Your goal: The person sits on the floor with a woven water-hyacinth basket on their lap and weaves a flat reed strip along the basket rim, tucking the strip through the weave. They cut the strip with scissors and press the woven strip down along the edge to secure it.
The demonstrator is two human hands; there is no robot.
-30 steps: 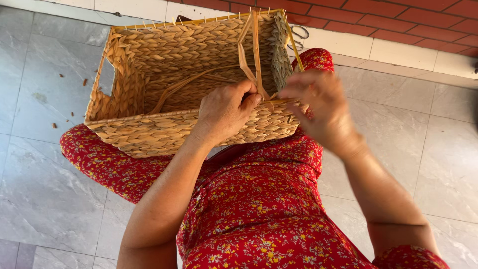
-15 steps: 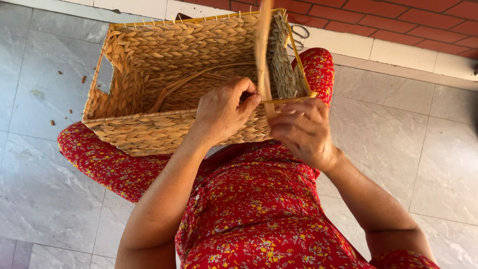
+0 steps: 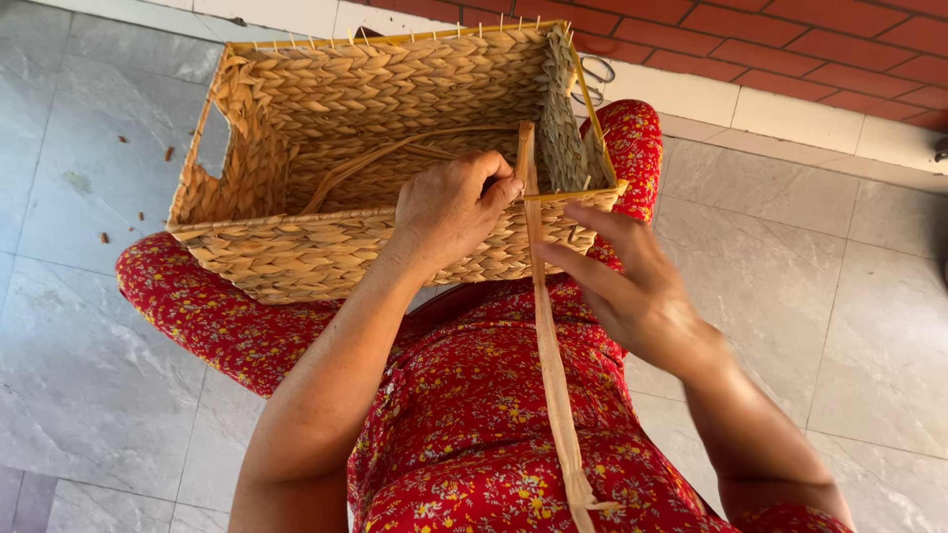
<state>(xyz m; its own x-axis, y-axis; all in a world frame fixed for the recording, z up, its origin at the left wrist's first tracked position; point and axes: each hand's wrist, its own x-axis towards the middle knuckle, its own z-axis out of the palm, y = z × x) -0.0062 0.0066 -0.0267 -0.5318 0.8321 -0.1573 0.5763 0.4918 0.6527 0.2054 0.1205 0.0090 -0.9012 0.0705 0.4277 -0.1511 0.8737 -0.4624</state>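
Observation:
A rectangular woven straw basket point(image 3: 296, 252) rests on my lap, over a red flowered dress. My left hand point(image 3: 449, 207) grips the basket's near rim by its right corner, fingers curled over the edge onto a long flat straw strip point(image 3: 550, 355). The strip runs from the rim down over my lap toward me. My right hand point(image 3: 627, 286) is beside the strip, just right of it, fingers spread and holding nothing. Loose strands lie curved on the basket's bottom.
Grey floor tiles point(image 3: 820, 296) surround me, with small brown scraps at the left point(image 3: 168, 153). A red brick wall with a pale tiled base point(image 3: 790, 109) runs along the back. A pair of scissors point(image 3: 595, 71) lies behind the basket's far right corner.
The strip stood up above the rim, held by my right hand; now it is pulled down over my lap. My right hand has let go and opened.

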